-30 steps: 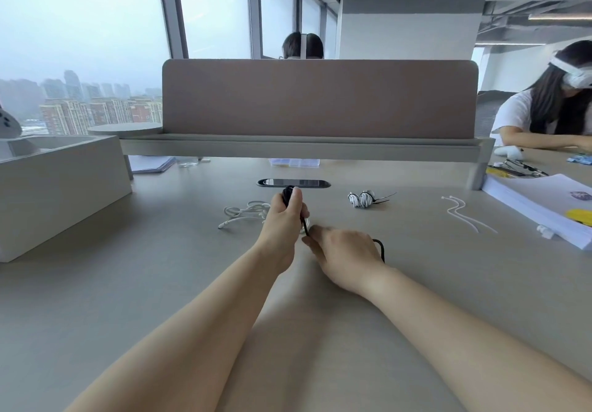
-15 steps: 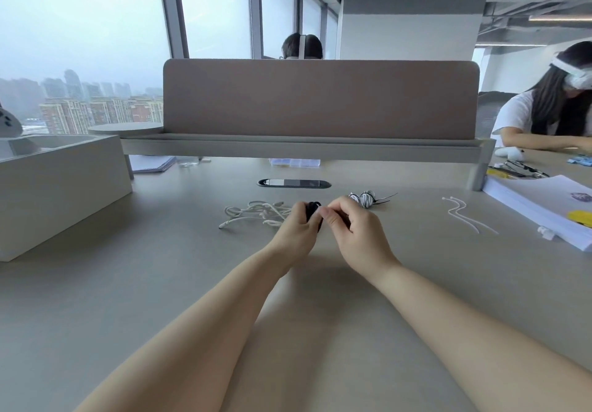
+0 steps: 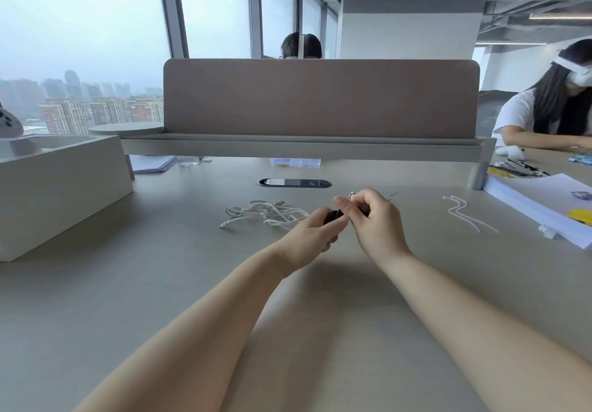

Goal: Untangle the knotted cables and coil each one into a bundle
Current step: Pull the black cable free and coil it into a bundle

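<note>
In the head view, both hands met above the middle of the tabletop (image 3: 160, 283), a little nearer than the oval cable port (image 3: 294, 183) set toward its far edge. The left hand (image 3: 309, 235) gripped a small black cable (image 3: 333, 216), fingers curled round it so that only a dark end showed past the knuckles. The right hand (image 3: 376, 224) came in from the other side with its fingers curled and its thumb laid against that same dark end, pinching it; the two hands touched there. How much of the black cable was coiled could not be told, since the hands hid most of it. Just left of the left hand a loose tangle of white cable (image 3: 264, 214) lay flat on the tabletop, its right end running up to the hand's knuckles. A few thin dark wires (image 3: 392, 195) showed from behind the right hand. Well apart, toward the right edge, a single wavy white cord (image 3: 464, 216) lay beside a stack of paper (image 3: 541, 206). A pale box (image 3: 57, 193) stood at the left edge, and a brown divider panel (image 3: 320, 97) rose along the far edge.
</note>
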Demonstrator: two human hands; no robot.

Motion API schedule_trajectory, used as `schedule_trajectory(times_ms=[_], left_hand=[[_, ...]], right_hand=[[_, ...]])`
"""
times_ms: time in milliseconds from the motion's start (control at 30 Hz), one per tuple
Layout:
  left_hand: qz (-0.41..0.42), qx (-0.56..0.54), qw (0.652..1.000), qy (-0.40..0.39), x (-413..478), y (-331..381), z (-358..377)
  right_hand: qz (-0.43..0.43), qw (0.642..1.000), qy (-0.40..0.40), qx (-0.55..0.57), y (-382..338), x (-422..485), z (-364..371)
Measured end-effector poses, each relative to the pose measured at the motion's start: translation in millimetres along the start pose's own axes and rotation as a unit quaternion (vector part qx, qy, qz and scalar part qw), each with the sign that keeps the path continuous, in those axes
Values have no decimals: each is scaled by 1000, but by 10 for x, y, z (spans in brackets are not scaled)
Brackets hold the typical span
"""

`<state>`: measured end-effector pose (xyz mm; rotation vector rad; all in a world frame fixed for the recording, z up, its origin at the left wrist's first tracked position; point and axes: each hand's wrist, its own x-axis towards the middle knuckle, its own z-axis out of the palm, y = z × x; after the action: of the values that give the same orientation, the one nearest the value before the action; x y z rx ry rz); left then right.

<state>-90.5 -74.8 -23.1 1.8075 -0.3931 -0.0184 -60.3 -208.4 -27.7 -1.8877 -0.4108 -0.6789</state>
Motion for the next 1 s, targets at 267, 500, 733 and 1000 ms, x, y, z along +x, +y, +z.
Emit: schedule_trajectory(times_ms=[267,500,733,1000], left_hand=[[30,-67,990,121,20,5,20],[11,-141,960,240,90,-35,-43],[8,-228,933,278,124,11,-108],[-7,-91,956,280,118,-47,-193]], right_hand=[[-66,991,-58,-105,10,-77,34],[-141,941,-100,-290,-64,-177,122],[-117,909,-191,-352,-88,-224,151],[-227,912,-193,-283,-93,-304,180]])
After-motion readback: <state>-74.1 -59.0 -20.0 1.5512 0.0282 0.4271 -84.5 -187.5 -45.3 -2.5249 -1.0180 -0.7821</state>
